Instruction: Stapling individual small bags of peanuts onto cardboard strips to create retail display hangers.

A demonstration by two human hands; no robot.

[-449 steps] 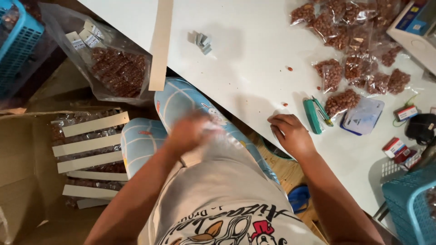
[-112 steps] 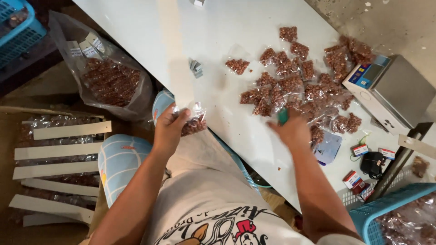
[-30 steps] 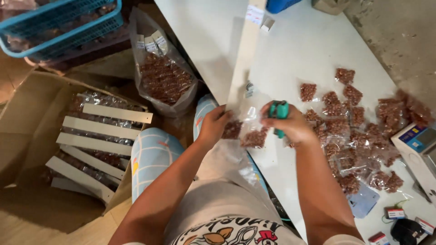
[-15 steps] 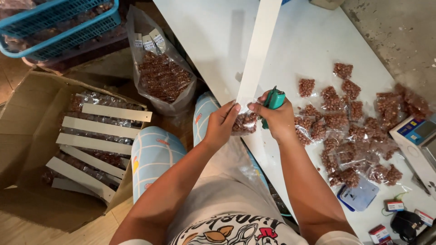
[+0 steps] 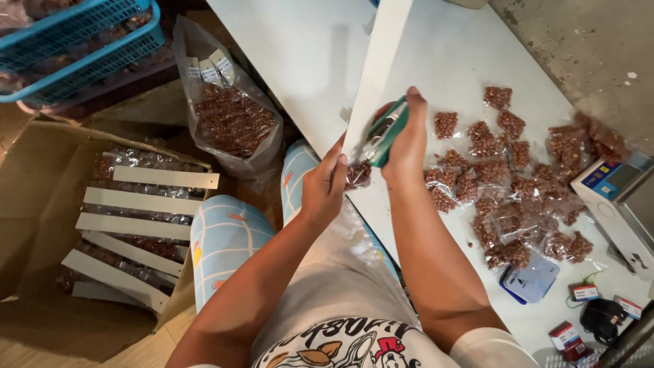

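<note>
Nearby, loose packets (image 5: 507, 180) crowd the table (image 5: 306, 61) beside a scale (image 5: 623, 197).

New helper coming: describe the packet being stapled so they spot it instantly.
Start at the white table and follow the long white card strip down to its near end. There the left hand pinches a small clear packet of brown nuts, apart from the loose pile.
</note>
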